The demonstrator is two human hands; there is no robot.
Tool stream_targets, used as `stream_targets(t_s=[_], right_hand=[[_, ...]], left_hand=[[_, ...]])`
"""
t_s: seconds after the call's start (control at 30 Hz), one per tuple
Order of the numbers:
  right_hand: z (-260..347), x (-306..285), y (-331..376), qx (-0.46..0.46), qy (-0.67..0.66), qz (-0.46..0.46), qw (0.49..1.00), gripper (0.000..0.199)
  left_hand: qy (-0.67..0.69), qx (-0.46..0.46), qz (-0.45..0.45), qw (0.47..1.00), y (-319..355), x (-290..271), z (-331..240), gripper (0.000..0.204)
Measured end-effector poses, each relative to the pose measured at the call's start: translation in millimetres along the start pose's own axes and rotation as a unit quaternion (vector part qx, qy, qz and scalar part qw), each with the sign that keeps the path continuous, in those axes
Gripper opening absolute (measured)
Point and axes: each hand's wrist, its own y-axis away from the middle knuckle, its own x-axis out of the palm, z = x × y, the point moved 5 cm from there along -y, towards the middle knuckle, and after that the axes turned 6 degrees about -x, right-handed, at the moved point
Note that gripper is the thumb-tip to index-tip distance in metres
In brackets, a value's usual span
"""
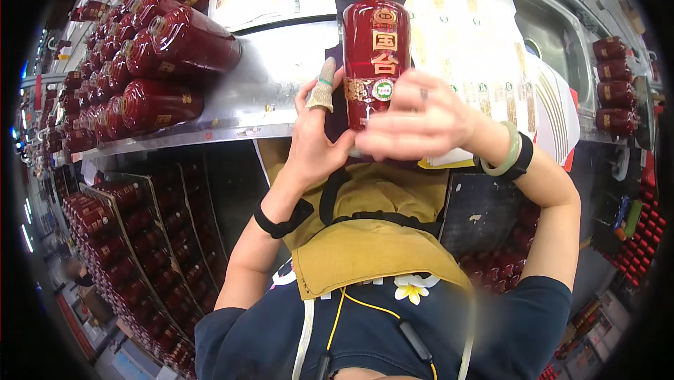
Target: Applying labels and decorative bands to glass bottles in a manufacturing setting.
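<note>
A red glass bottle (376, 43) with gold lettering lies on its back on a dark support, its clear neck pointing away from me. A round green-and-white sticker (383, 90) sits on the gold band across its lower part. My left hand (317, 134) grips the bottle's near left end, thumb at the base and fingers along the side. A knitted finger sleeve covers one of those fingers. My right hand (421, 119), blurred by motion, reaches over the lower right of the bottle with fingers stretched out. Whether it touches the glass I cannot tell.
Crowded red bottles (189, 39) stand at the left of the metal bench (270, 64). Sheets of labels (460, 36) cover its right side, near a metal basin (551, 36). More bottles (614, 88) line the far right. Below left are racks (133, 239) packed with bottles.
</note>
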Motion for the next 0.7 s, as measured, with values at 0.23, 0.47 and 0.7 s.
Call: stream_targets(t_s=[0.23,0.47,0.7], right_hand=[[-46.1,-27.5,20.1,0.190,0.148,-0.079,0.967,0.024],[44.1,-1.8,21.5,0.123,0.003,-0.056,0.991,0.028],[53.5,-5.0,40.4,0.230,0.071,-0.075,0.968,0.021]], left_hand=[[-0.045,0.019,0.032,0.998,-2.5,-0.4,-0.2,0.091],[-0.025,-0.011,0.025,0.999,-0.4,1.1,-1.8,0.090],[-0.200,0.176,-0.160,0.950,27.3,4.4,-29.2,0.047]])
